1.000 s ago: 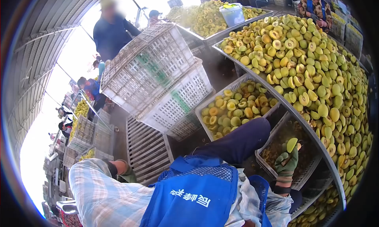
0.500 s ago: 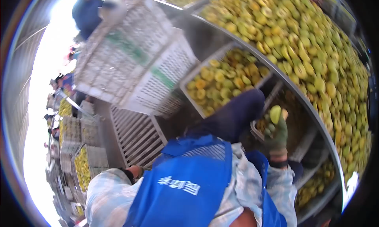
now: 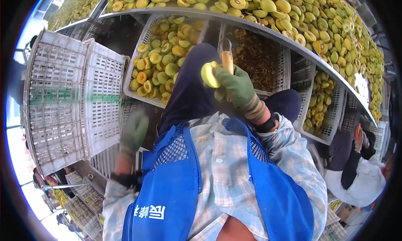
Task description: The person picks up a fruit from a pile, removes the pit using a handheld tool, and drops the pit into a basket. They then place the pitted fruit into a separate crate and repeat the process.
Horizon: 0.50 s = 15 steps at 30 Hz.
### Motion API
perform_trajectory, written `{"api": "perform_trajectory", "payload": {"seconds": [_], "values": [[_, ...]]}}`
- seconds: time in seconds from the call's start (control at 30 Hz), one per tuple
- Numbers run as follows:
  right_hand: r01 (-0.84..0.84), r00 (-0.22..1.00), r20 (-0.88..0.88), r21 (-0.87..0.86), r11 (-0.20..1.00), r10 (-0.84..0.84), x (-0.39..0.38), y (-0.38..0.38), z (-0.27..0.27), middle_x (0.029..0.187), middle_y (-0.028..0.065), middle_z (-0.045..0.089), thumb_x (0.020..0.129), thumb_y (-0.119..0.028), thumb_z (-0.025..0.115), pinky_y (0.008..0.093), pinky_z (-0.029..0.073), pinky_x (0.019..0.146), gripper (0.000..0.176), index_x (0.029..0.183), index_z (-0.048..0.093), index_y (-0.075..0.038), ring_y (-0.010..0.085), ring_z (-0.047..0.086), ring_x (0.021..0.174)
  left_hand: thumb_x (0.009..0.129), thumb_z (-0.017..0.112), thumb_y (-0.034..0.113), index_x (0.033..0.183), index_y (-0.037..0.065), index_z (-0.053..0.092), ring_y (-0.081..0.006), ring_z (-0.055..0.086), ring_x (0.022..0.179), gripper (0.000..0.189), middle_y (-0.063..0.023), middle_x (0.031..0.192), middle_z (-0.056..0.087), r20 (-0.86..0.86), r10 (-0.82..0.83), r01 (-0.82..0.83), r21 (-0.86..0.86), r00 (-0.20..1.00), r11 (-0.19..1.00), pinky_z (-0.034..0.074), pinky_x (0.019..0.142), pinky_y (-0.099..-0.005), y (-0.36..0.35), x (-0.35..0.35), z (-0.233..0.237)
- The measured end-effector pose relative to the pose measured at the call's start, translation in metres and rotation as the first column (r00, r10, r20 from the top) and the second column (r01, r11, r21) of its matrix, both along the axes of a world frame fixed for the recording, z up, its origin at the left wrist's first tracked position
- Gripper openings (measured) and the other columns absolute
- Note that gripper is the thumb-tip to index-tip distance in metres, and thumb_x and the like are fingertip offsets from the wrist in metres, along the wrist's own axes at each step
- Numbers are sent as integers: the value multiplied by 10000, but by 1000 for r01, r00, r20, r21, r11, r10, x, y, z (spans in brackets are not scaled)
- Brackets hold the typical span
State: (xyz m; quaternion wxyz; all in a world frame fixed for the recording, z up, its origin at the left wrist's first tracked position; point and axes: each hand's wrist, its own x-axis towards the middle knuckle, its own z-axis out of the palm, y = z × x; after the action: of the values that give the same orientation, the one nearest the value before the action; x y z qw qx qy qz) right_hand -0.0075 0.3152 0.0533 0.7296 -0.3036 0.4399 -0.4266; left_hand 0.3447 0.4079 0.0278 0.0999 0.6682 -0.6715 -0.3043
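My right hand, in a green glove, is closed on a yellow-green halved fruit and a wooden-handled tool with a thin, hooked metal tip. It is above my lap, in front of a crate of brown scraps. My left hand, gloved in green too, is low by my left thigh, near the white stacked crates. Motion smears its fingers, so their pose and anything in them cannot be made out. Left of my knee, a white crate contains halved fruit.
A metal-edged table heaped with halved fruit spans the front. Tall white crates stand at my left. Another crate of fruit is at right, near a co-worker's sleeve. A slatted crate lies low at left.
My view has swung, shifting the tall crates further left. My right hand, still holding fruit, is now nearer the middle, with the tool visible. My left hand has come out further beside the crates.
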Motion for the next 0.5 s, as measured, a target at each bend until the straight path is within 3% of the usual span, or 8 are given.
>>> {"api": "perform_trajectory", "payload": {"seconds": [0.03,0.07,0.1,0.17,0.23,0.33,0.4,0.5], "values": [[4,1000,28,21,1000,-5,5,3,12,781,58,655,908,-244,642,224,428,426,258,1003,609,-6,81,547,469,986,473,253,1261,5,532,-193,646,882,375,-119,1037,609,-436,24,-113,-181,900,977,531,798,-297,-33,-47,21],[23,1000,-7,-33,999,-23,11,5,15,791,55,656,896,-236,654,223,437,435,257,1008,614,-9,79,560,491,1019,413,234,1294,-51,482,-201,639,919,402,-132,1143,579,-717,240,-223,121,654,967,536,796,-302,-47,-90,54],[40,998,-43,-86,996,-44,18,8,17,800,52,657,884,-228,666,222,446,445,257,1014,620,-11,77,572,513,1032,375,237,1300,-47,476,-194,635,935,403,-129,1173,572,-773,234,-101,217,590,971,532,805,-298,-65,-115,73],[114,979,-136,-248,962,-151,32,13,18,823,48,660,864,-216,684,223,465,464,262,1026,633,-16,74,591,557,1045,320,282,1308,-41,475,-181,625,952,444,-131,1208,571,-856,93,79,153,508,985,521,825,-291,-85,-147,70],[199,916,-222,-476,857,-335,40,13,17,849,46,664,848,-207,695,226,482,485,270,1038,647,-22,72,605,601,1045,287,366,1312,-39,484,-167,610,952,523,-139,1217,585,-863,-219,168,-159,455,973,506,845,-284,-95,-165,44],[215,961,-131,-195,957,-243,37,16,25,877,47,670,851,-208,688,231,497,505,262,1049,663,-39,70,602,613,1048,294,329,1278,-48,499,-170,610,964,487,-128,1182,602,-971,47,291,116,233,950,502,864,-291,-109,-163,24],[235,964,-107,-99,967,-245,40,20,26,866,42,667,856,-226,683,226,490,498,277,1055,657,-34,67,590,579,1047,277,348,1223,-25,511,-167,610,957,474,-107,1135,604,-802,-237,198,-151,548,969,512,848,-294,-121,-162,-1],[311,944,-95,-74,948,-317,45,18,23,825,26,655,867,-253,671,216,476,481,310,1071,638,-23,62,570,529,1020,293,426,1148,-5,561,-204,624,965,523,-114,1070,630,-944,-49,161,4,326,987,511,880,-334,-128,-169,8]]}}
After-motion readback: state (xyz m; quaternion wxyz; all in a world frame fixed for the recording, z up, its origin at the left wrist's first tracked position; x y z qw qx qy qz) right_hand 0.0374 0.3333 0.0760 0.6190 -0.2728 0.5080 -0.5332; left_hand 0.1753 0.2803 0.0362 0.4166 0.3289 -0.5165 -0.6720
